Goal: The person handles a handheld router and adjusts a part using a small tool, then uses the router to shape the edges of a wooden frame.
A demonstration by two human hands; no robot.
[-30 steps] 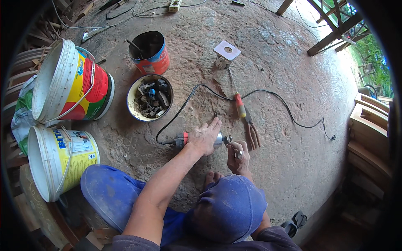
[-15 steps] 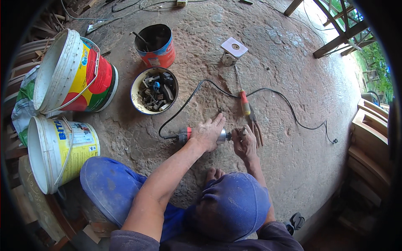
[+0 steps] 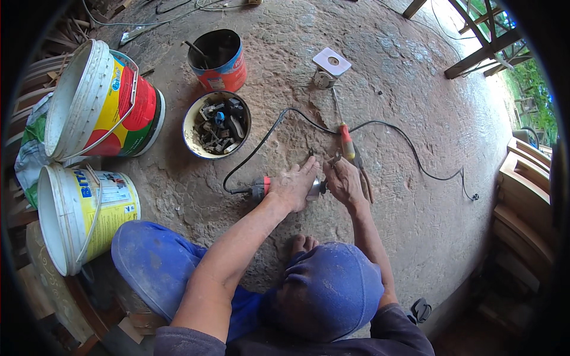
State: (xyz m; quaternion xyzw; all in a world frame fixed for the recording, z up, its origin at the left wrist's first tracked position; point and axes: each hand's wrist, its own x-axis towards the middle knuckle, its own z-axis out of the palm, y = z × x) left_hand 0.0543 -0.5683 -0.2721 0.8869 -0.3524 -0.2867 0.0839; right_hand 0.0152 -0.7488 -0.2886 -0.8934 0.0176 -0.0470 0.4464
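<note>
A corded power tool (image 3: 259, 188) with a dark body, a red band and a silver front lies on the floor. My left hand (image 3: 292, 187) wraps over its middle and holds it down, fingers pointing away from me. Just right of the tool's front end, my right hand (image 3: 344, 181) is closed, with a small dark piece at its fingertips that I cannot make out. Beyond that hand lie a screwdriver (image 3: 347, 142) with a red and yellow handle and a pair of pliers (image 3: 363, 175), partly hidden.
A bowl (image 3: 189, 139) of metal odds and ends and a red can (image 3: 228, 81) stand ahead on the left. Two buckets (image 3: 142, 118) (image 3: 59, 219) lean farther left. The black cord (image 3: 392, 125) snakes rightward. A white square plate (image 3: 332, 59) sits ahead; wooden furniture (image 3: 525, 184) lines the right.
My right hand has shifted a little away from me, off the tool's front end. The left hand stays on the tool. The whole view has moved slightly.
</note>
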